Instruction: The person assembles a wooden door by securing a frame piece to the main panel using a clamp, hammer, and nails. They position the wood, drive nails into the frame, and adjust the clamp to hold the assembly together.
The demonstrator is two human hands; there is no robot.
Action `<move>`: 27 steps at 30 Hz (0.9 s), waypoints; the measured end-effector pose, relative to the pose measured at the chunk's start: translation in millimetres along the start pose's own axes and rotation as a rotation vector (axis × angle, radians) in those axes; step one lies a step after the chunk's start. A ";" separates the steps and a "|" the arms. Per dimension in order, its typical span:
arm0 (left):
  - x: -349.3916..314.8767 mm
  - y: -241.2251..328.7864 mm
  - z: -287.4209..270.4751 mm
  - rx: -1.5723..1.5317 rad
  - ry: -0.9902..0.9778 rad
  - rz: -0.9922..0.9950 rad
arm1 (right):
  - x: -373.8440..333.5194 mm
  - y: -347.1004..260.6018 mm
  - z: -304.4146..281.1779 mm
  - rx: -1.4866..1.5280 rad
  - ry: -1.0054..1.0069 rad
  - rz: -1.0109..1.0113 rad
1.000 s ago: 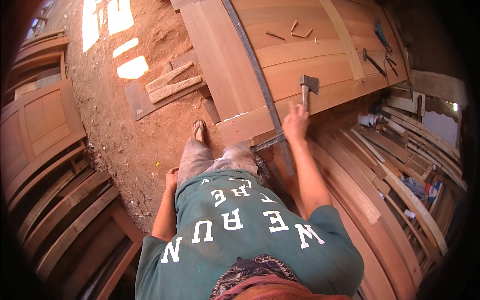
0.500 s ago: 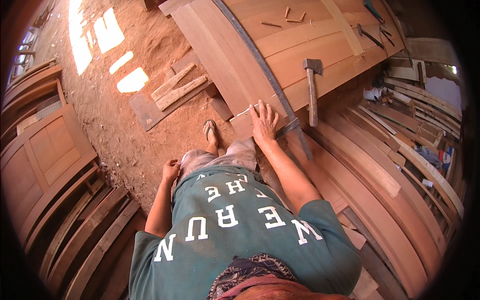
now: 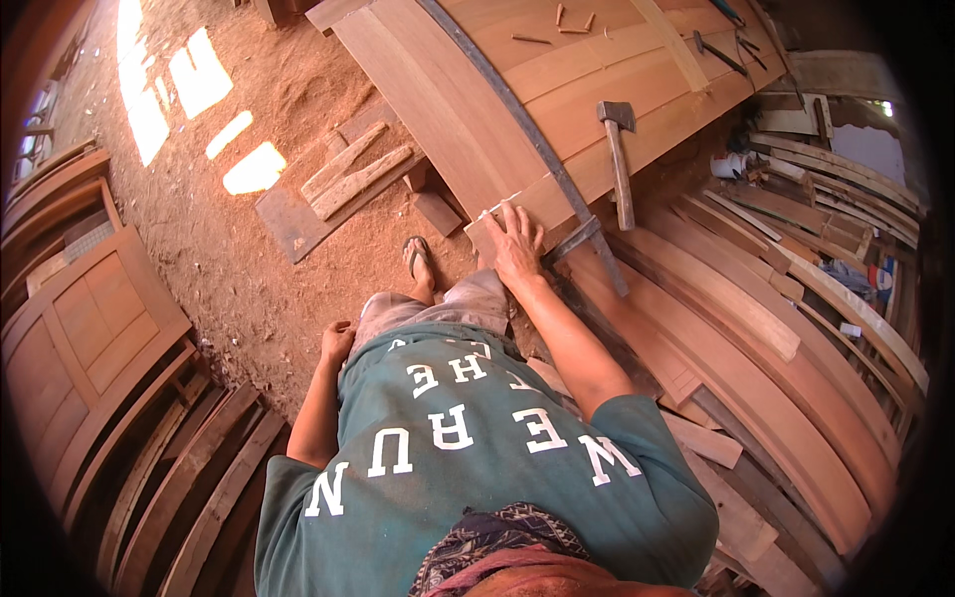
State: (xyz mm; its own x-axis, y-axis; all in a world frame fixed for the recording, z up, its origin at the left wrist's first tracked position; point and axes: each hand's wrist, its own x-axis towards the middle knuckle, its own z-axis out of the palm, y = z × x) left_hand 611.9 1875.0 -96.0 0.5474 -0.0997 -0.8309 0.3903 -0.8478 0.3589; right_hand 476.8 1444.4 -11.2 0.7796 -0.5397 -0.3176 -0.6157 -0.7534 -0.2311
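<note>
Spread fingers of my right hand point(image 3: 517, 251) rest on the near end of a wide wooden panel point(image 3: 438, 99), by a whitish line along its edge. Nothing is gripped in them. Close to that hand, a long dark metal bar clamp point(image 3: 517, 124) crosses the panel, its jaw point(image 3: 574, 239) at the panel's near edge. A hatchet point(image 3: 617, 159) with a wooden handle lies on the boards to the right of the clamp. My left hand point(image 3: 338, 340) hangs low beside my left thigh, away from the panel; its fingers are mostly hidden.
Farther up the panel lie several small wooden pegs point(image 3: 574, 30) and a hammer point(image 3: 718, 55). Wood offcuts point(image 3: 358, 174) sit on the sandy floor point(image 3: 269, 289). Panelled doors point(image 3: 95, 318) are stacked at left. Long planks point(image 3: 736, 368) and scrap timber fill the right side.
My right hand has shifted slightly left and down in the picture, still on the panel's end. The left hand has turned a little by the thigh. The whole view has moved slightly.
</note>
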 end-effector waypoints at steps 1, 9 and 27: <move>0.8 0.0 -1.3 -0.005 -0.004 -0.003 | -0.9 -3.4 1.1 0.023 -0.008 0.005; 1.0 20.3 -7.5 0.002 -0.028 0.017 | -6.3 -14.1 -11.3 0.171 0.005 -0.022; 16.7 -7.7 9.2 -0.148 -0.047 -0.019 | 69.1 89.0 -61.4 -0.443 0.108 0.065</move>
State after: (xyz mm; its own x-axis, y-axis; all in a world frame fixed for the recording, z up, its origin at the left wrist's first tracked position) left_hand 611.2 1875.0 -116.6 0.5050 -0.1118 -0.8559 0.5070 -0.7641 0.3989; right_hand 483.0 1316.9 2.8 0.7632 -0.6093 -0.2150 -0.5735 -0.7921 0.2088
